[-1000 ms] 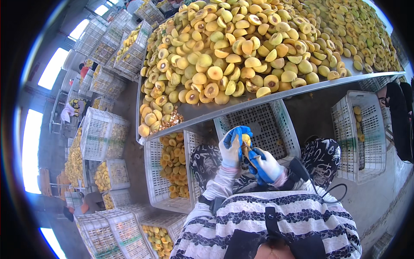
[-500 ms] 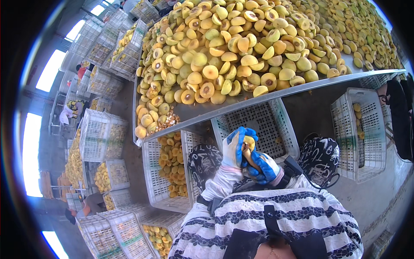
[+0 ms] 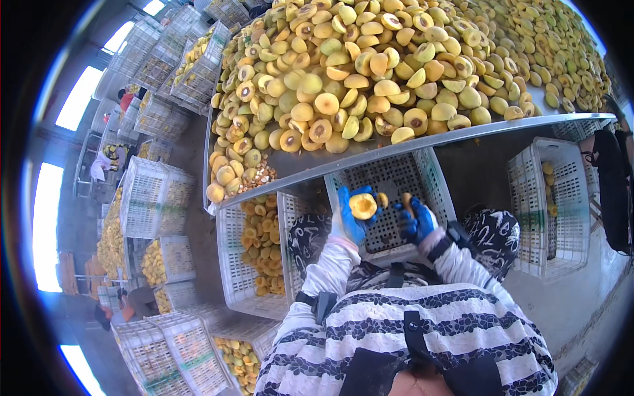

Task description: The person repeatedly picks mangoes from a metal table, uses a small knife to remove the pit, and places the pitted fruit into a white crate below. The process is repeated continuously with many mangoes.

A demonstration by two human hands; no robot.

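My left hand (image 3: 351, 218), in a blue-and-white glove, holds a hollowed yellow fruit half (image 3: 363, 206), cut face up. To its right my right hand (image 3: 416, 224), gloved alike, grips a short brownish tool (image 3: 407, 201), slightly blurred. A small yellowish piece (image 3: 383, 199) shows between the hands, apparently in the air. Both hands are over a grey perforated crate (image 3: 432, 178) below the edge of a metal table (image 3: 304, 171), which carries a large heap of halved fruit (image 3: 343, 79) and a few brown scraps near its left corner.
At my left stands a crate (image 3: 231, 257) with cut fruit inside (image 3: 263, 244); another crate (image 3: 568, 218) at my right holds some fruit. Stacked crates (image 3: 152, 198) fill the left background, where other people (image 3: 125, 310) appear. A dark-clothed person (image 3: 604, 191) is at the far right.
My hands, pressed together around the fruit and tool earlier, have moved apart. The fruit half in my left hand now faces up, and a small piece appears between my hands.
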